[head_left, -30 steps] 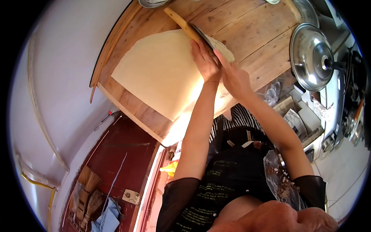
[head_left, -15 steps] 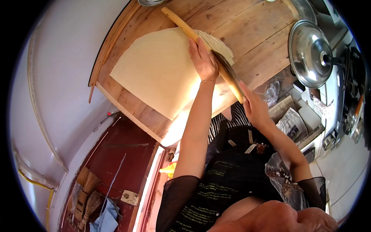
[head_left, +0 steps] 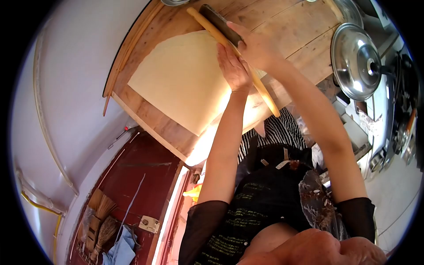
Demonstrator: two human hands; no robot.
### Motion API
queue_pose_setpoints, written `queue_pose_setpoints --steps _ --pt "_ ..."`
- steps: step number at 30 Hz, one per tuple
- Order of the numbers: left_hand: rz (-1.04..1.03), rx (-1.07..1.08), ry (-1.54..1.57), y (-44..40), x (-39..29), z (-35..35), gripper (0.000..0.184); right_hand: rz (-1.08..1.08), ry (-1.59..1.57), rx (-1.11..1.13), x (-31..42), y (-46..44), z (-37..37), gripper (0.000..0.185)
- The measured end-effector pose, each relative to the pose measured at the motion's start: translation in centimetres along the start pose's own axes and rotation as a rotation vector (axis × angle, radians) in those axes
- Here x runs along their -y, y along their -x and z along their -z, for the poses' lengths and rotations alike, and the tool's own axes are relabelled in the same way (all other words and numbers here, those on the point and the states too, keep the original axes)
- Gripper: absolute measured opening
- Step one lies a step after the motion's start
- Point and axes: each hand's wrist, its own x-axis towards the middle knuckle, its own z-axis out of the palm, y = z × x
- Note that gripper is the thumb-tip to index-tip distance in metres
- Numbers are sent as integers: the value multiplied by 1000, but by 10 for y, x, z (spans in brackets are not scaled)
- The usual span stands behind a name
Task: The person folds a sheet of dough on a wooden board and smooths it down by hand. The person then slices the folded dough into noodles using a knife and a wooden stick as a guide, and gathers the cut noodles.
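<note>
A broad pale dough sheet (head_left: 176,79) lies on the wooden board (head_left: 291,26). Across its right side rests a long rolling pin (head_left: 203,21), slanting from upper left to lower right. My left hand (head_left: 233,70) lies flat over the middle of the pin, its fingers stretched along it. On the pin's far side, my right hand (head_left: 256,46) is closed on a dark-bladed knife (head_left: 218,22), index finger extended along the blade. The blade runs beside the pin; the handle is hidden in my hand.
A steel lid (head_left: 357,62) with a black knob is at the right, beside stove-side pans. A metal bowl (head_left: 174,1) sits at the top edge. Brushes (head_left: 104,221) and a blue cloth (head_left: 121,247) are at the lower left.
My right hand has swung from the pin's near end up to its far part, taking the knife along. My left hand has stayed nearly still on the pin.
</note>
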Motion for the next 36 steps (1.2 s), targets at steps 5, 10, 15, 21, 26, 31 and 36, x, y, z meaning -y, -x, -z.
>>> queue_pose_setpoints --steps 5,10,15,21,26,31,36 --pt "-56 -128 154 6 -2 8 57 153 89 -78 -51 98 3 63" --pt "-31 -104 107 7 -6 13 58 41 117 -24 -83 204 -20 67" --pt "-13 -113 20 6 -6 13 58 82 63 -100 -81 159 -43 70" --pt "21 -23 68 4 4 -1 60 127 119 -210 -22 18 -43 57" --pt "25 -94 -81 -25 9 4 70 74 41 -4 -10 -3 16 54" --pt "53 -34 55 -31 13 17 70 74 -14 -106 -34 91 14 57" --pt "75 -66 45 -27 12 20 66 114 116 -161 -60 159 -22 63"
